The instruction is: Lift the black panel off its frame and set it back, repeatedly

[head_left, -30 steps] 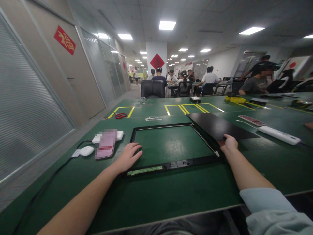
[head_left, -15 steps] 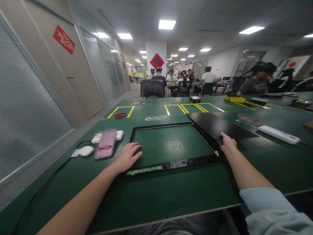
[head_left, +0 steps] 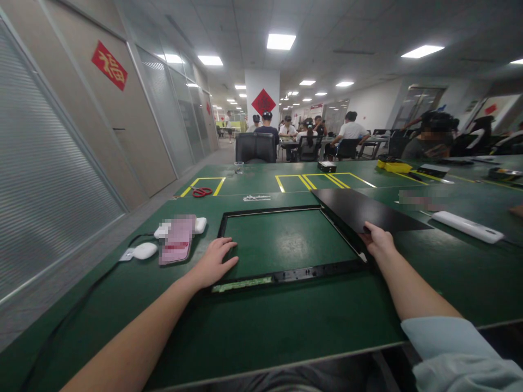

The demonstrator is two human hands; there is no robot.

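Observation:
A black rectangular frame (head_left: 316,272) lies flat on the green table, with a green strip (head_left: 241,284) along the left part of its near side. On the frame's left side rests my left hand (head_left: 214,262), its fingers apart and holding nothing. My right hand (head_left: 379,239) grips the near edge of a thin black panel (head_left: 368,209), thumb on top and fingers partly hidden beneath. The panel slants beside the frame's right side, its near edge lifted off the table; its far left corner meets the frame's far right corner.
Left of the frame lie a pink phone (head_left: 176,242) and a white rounded device (head_left: 145,251) on a black cable. Red-handled scissors (head_left: 201,192) and small white pieces (head_left: 256,198) lie beyond. At right are a white power strip (head_left: 468,226) and a yellow holder (head_left: 393,165). A person (head_left: 429,139) sits far right.
My right hand has shifted very slightly left along the panel's edge. The frame, the panel and my left hand look unchanged.

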